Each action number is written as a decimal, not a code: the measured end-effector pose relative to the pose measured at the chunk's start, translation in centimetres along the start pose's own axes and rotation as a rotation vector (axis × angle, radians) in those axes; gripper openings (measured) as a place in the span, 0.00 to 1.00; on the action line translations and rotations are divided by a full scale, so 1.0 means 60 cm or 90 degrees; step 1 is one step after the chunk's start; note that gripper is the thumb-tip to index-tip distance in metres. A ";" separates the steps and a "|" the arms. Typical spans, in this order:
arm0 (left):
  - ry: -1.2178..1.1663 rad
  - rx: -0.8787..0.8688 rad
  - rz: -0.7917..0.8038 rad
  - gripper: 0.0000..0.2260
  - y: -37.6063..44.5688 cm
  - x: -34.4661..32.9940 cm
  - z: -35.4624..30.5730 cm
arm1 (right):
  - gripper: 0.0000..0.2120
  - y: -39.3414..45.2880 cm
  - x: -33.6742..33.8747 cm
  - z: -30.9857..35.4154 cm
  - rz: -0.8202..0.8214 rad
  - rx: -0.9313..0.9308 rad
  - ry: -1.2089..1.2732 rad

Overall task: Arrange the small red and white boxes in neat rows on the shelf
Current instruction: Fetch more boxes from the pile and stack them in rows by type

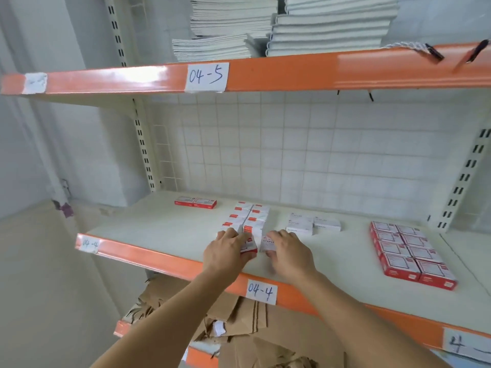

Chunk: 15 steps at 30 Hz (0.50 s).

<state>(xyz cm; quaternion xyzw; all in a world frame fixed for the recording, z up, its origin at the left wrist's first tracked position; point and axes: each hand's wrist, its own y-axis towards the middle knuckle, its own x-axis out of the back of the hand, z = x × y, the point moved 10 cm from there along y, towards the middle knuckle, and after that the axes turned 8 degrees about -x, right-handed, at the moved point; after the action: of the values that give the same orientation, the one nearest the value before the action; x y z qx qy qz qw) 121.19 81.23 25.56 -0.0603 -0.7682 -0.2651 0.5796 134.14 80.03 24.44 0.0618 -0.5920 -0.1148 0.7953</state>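
Note:
Small red and white staple boxes [251, 217] lie in two columns near the middle of the cream shelf [159, 229]. At the near end of those columns my left hand [228, 251] grips one red and white box [249, 244], fingers curled over its top. Right beside it my right hand [288, 252] holds a white box [267, 242] printed "STAPLE", fingers round its right side. The two held boxes sit side by side on the shelf, nearly touching.
A red pack [195, 202] lies at the back left. Three white boxes [313, 223] sit right of centre and a block of larger red boxes [410, 253] at the right. Stacked notebooks [292, 25] fill the upper shelf; torn cardboard [239, 328] lies below.

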 end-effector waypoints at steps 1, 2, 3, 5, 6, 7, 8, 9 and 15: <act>-0.013 -0.019 0.002 0.21 0.007 -0.007 -0.011 | 0.19 -0.005 0.003 -0.015 0.002 -0.020 -0.009; -0.027 -0.036 0.003 0.21 0.013 -0.014 -0.023 | 0.19 -0.009 0.006 -0.030 0.006 -0.037 -0.019; -0.040 -0.051 0.004 0.21 0.019 -0.021 -0.035 | 0.18 -0.014 0.010 -0.045 0.009 -0.054 -0.029; -0.063 -0.074 0.006 0.22 0.030 -0.032 -0.059 | 0.18 -0.024 0.019 -0.075 0.014 -0.082 -0.046; -0.069 -0.082 0.007 0.22 0.035 -0.036 -0.070 | 0.17 -0.028 0.024 -0.089 0.019 -0.094 -0.048; -0.066 -0.091 0.008 0.22 0.041 -0.039 -0.081 | 0.18 -0.033 0.026 -0.102 0.028 -0.102 -0.047; -0.056 -0.100 0.008 0.22 0.045 -0.042 -0.093 | 0.18 -0.039 0.026 -0.113 0.040 -0.105 -0.045; -0.050 -0.108 0.006 0.22 0.049 -0.044 -0.104 | 0.18 -0.044 0.025 -0.122 0.054 -0.105 -0.043; -0.126 -0.123 0.026 0.20 0.057 -0.065 -0.144 | 0.19 -0.057 0.030 -0.151 0.056 -0.096 -0.027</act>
<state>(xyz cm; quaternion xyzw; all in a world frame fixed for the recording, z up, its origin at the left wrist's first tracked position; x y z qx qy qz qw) 131.25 80.86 24.77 -0.1572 -0.7912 -0.3190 0.4975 142.94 75.93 22.67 -0.0266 -0.6008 -0.1249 0.7891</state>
